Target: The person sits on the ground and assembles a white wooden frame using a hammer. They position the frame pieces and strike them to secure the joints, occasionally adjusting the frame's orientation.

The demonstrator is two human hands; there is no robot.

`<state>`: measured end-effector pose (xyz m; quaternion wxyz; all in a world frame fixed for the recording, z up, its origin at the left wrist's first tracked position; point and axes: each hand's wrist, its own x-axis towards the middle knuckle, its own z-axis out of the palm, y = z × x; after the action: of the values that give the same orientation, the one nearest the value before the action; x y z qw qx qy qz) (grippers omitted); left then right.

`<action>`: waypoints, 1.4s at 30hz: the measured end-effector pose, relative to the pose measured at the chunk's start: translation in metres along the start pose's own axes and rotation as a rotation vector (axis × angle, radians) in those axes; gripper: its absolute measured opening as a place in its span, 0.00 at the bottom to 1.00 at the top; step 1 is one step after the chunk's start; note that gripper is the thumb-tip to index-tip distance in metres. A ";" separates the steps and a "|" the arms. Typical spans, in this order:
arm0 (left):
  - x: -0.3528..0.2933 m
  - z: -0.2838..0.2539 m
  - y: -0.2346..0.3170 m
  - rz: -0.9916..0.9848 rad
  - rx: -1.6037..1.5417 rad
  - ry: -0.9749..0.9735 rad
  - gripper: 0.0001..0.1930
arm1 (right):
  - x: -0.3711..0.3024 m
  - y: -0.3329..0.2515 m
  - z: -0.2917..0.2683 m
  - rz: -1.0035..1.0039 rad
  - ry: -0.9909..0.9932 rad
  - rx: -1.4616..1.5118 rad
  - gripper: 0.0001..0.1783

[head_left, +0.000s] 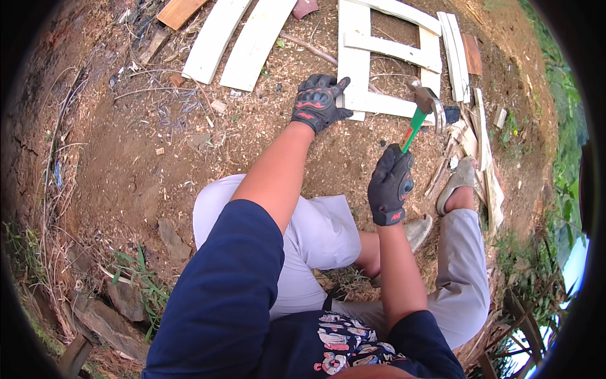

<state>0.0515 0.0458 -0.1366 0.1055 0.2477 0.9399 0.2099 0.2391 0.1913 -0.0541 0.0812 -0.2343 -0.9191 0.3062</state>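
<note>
A claw hammer (413, 129) with a green handle and metal head is in my gloved right hand (390, 184), its fingers wrapped round the handle. The hammer head is raised over the near right corner of a frame of pale wooden boards (355, 60) on the ground. My gloved left hand (320, 103) grips the frame's near left corner, with thumb and a finger parted around the board's edge. Some of its other fingers are curled out of sight. Several crosspieces join the frame's two upright boards. Whether any nail is there, I cannot make out.
Two loose white boards (255, 47) lie left of the frame, beside a brown board (181, 11). More narrow boards (456, 57) and split scraps (489, 183) lie to the right, near my foot (457, 183). Wood chips and twigs litter the dirt; stones (126, 300) lie lower left.
</note>
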 end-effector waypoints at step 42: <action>0.001 0.006 0.007 0.026 0.044 0.021 0.45 | -0.002 0.058 0.039 0.035 -0.389 -0.349 0.21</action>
<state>0.0552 0.0542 -0.1394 0.0872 0.2601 0.9420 0.1932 0.2515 0.2106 -0.1198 -0.1440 -0.1973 -0.9522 0.1835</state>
